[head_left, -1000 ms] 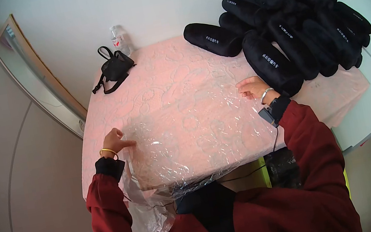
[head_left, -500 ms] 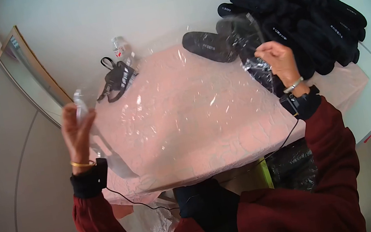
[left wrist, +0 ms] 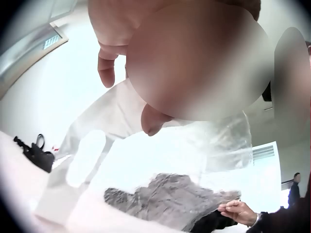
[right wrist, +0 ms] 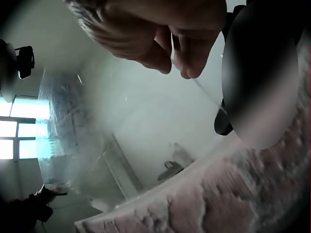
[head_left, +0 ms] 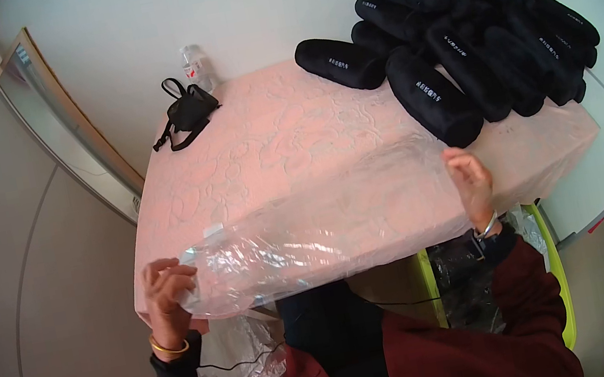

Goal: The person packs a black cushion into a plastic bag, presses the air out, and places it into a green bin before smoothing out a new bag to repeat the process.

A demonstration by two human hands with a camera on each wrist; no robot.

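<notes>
A clear plastic bag (head_left: 327,236) stretches between both hands over the near part of the table. My left hand (head_left: 167,293) pinches its left end, above the table's near left corner. The left wrist view shows a whitish strip with an oval cut-out (left wrist: 58,191) along that end. At the other end, my right hand (head_left: 470,179) pinches the film between thumb and fingers, just below the closest black bolster cushion (head_left: 431,97). Seen from the right wrist, those fingertips (right wrist: 192,70) meet at the film's edge.
A pile of black bolster cushions (head_left: 472,74) with white lettering covers the table's right back. A small black bag (head_left: 191,111) and a plastic bottle (head_left: 195,68) stand back left on the pink tablecloth (head_left: 267,130). Below the table's edge, a yellow-green crate (head_left: 563,304) holds dark plastic.
Both hands raised the plastic bag and spread it wide, then lowered it toward the near table edge. The bag now hangs as a narrower band between them. The cushions stayed put.
</notes>
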